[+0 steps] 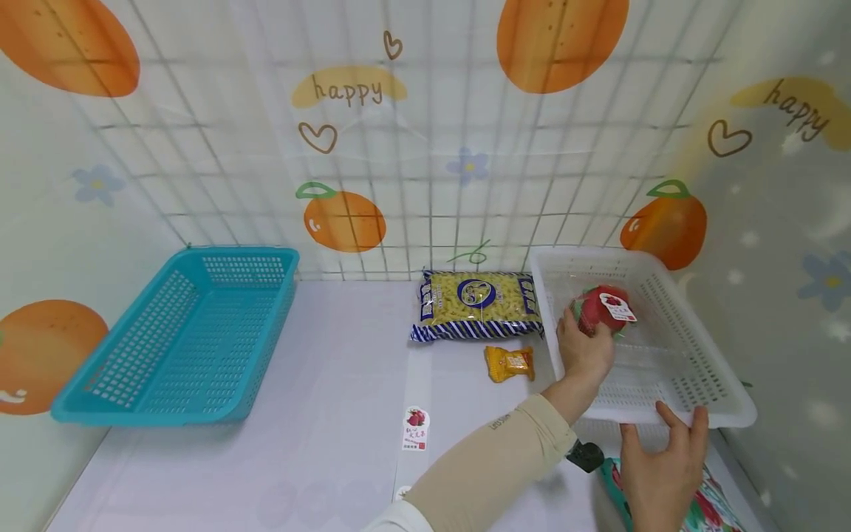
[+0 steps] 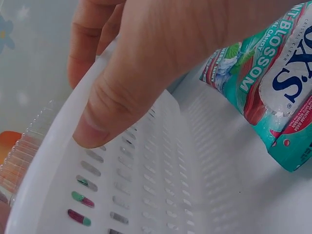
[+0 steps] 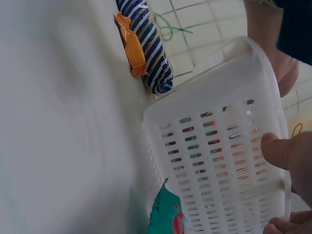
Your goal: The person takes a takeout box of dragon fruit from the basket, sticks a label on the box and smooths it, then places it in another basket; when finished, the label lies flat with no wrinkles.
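Observation:
In the head view, my left hand (image 1: 586,351) reaches into the white basket (image 1: 705,347) and grips a red dragon fruit (image 1: 598,303) with a white label, fingers on its near side. Clear plastic packaging (image 2: 31,141) shows inside the basket in the left wrist view. The basket's front rim is pinched by my right hand (image 1: 665,465), its thumb (image 2: 95,124) on the outer wall and the other fingers over the rim. Below the right hand lies a teal Fox's candy bag (image 2: 258,92), partly covered by that hand in the head view.
Left of the white basket are a bag of pasta (image 1: 479,303) and a small orange-yellow packet (image 1: 510,363). A teal basket (image 1: 199,340) stands at the far left. Dragon fruit stickers (image 1: 415,428) lie on the white table (image 1: 332,384). A wire grid (image 1: 459,199) rises behind.

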Demonstrator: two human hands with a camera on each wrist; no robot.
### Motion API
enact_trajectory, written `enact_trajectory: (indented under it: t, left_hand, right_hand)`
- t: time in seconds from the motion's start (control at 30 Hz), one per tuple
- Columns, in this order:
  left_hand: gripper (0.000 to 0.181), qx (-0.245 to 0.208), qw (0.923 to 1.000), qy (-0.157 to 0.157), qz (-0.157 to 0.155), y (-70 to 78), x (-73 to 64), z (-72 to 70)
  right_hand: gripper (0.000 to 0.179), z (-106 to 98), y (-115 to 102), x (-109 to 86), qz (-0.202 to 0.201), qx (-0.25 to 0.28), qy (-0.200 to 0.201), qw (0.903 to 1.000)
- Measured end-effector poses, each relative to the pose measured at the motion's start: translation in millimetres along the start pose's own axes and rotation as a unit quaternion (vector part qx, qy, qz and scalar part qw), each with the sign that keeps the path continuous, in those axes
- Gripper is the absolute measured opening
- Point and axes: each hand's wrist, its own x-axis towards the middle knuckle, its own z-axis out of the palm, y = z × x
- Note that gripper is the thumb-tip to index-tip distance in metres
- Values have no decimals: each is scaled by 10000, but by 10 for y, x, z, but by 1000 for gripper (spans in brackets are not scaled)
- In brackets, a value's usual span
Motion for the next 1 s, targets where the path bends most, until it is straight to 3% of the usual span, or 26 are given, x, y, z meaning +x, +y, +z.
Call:
enact_trajectory:
  t: [0.53, 0.83, 1.0]
  left_hand:
    - [66, 89, 9999, 11, -76, 1, -21, 0]
    - [61, 385, 9990, 183, 165, -25, -25, 22]
    - [48, 546, 9974, 227, 404, -33, -25, 24]
  right_hand:
    - [52, -10, -21, -3, 169, -117, -117, 9997]
    - [52, -15, -19, -15, 193, -147, -139, 9996]
    - [53, -4, -25, -9, 250, -197, -118, 9994]
